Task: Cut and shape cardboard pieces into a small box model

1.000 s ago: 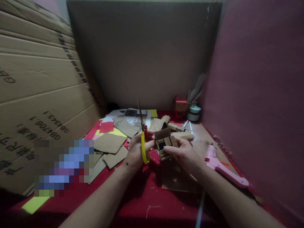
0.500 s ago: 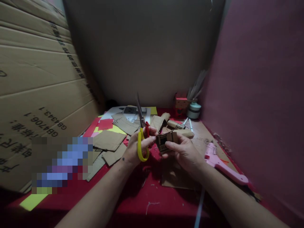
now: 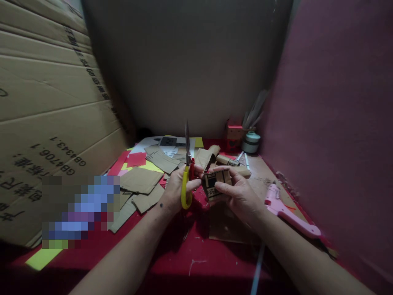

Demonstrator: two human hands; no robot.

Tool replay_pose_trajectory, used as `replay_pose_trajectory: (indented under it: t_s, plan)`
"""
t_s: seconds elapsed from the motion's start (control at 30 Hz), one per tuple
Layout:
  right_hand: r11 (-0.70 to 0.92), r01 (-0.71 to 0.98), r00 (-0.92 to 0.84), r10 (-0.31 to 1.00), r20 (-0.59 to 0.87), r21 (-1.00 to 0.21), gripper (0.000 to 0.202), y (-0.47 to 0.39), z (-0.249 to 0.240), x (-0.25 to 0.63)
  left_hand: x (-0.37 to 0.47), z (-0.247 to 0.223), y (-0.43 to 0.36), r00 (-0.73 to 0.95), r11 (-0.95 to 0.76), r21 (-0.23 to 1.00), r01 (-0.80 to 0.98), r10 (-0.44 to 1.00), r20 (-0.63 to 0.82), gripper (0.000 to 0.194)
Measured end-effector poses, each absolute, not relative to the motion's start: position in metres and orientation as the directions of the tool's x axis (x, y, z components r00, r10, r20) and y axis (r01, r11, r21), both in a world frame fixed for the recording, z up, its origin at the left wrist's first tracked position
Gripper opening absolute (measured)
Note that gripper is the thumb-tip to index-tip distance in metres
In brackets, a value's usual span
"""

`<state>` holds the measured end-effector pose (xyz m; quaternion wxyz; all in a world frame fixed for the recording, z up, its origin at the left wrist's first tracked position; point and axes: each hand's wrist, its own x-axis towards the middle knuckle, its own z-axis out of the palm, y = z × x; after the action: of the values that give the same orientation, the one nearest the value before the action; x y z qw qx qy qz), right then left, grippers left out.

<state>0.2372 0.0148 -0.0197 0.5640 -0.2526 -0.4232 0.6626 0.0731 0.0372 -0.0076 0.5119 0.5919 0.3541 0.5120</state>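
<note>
My left hand (image 3: 176, 186) is closed around a pair of scissors (image 3: 185, 190) with one yellow and one red handle. The blades point up and away from me, looking almost edge-on. Between the thumb and fingers of my right hand (image 3: 242, 192) is a small brown cardboard piece (image 3: 211, 182) printed with black marks. My left fingertips reach the near-left edge of that piece; whether they grip it is hard to see. Behind my hands lie more cardboard scraps (image 3: 164, 159) and a rolled cardboard tube (image 3: 227, 160).
A pink glue gun (image 3: 291, 217) lies on a cardboard sheet at right. Coloured papers (image 3: 137, 159) are spread at back left, on a red cloth (image 3: 172, 262). A teal jar (image 3: 251, 142) and a red box (image 3: 234, 137) stand behind. A large carton (image 3: 55, 102) rises at left.
The scissors have turned in my left hand, so their blades stand more upright and edge-on. The cardboard piece is tilted slightly more toward me in my right hand.
</note>
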Motion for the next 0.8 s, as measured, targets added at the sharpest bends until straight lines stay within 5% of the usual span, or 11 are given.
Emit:
replay_pose_trajectory:
  t_s: [0.3,0.53,0.8]
  plan:
    - [-0.098,-0.584,-0.303,0.947,0.104,-0.805,0.032,0.026,-0.022,0.25,0.072,-0.009,0.041,0.025,-0.097,0.995,0.012,0.995,0.097,0.028]
    - [-0.132,-0.596,-0.282,0.958,0.053,-0.792,0.03,0.024,-0.019,0.252,0.057,-0.025,0.062,-0.062,-0.083,0.962,0.262,0.993,0.103,0.016]
    - [-0.118,-0.624,-0.097,0.993,-0.074,-0.772,0.025,0.03,-0.015,0.257,0.015,-0.021,0.075,-0.22,-0.005,0.657,0.754,0.94,0.26,0.017]
